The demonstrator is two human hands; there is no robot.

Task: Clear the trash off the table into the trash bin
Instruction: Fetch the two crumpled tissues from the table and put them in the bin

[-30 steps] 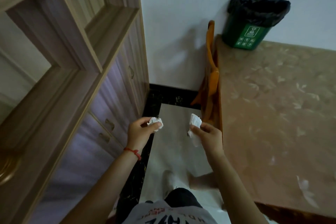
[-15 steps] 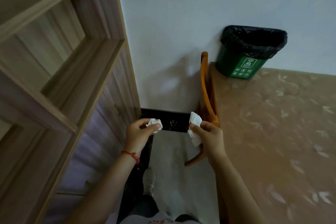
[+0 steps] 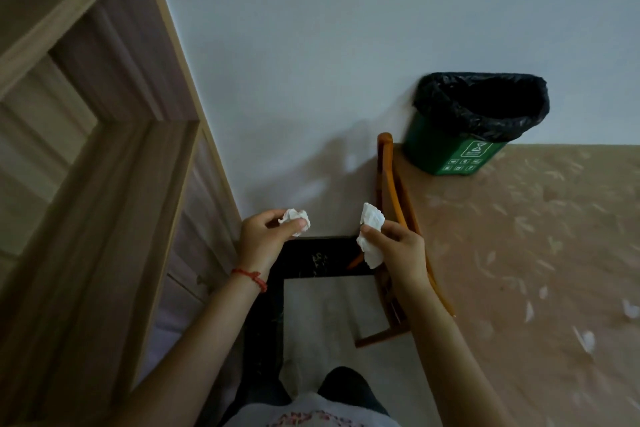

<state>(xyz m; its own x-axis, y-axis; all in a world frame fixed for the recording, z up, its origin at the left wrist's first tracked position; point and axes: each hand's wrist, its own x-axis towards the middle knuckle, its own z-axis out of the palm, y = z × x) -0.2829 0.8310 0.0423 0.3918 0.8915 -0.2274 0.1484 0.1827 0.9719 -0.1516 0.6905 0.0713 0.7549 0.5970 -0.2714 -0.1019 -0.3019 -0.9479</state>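
My left hand (image 3: 265, 236) pinches a small crumpled white tissue (image 3: 294, 217) between thumb and fingers. My right hand (image 3: 398, 250) grips a longer crumpled white tissue (image 3: 371, 236) that sticks out above and below the fingers. Both hands hover over the floor gap to the left of the table (image 3: 519, 270). A green trash bin (image 3: 453, 146) lined with a black bag stands on the table's far left corner against the wall, up and to the right of my right hand.
A tall wooden shelf unit (image 3: 104, 184) fills the left side. An orange wooden chair (image 3: 394, 204) is tucked against the table's left edge, just beyond my right hand. The white wall is straight ahead, with tiled floor below.
The view has moved forward and tilted up, so the bin and wall look nearer. Both hands keep the same hold on their tissues, at about the same spot in view.
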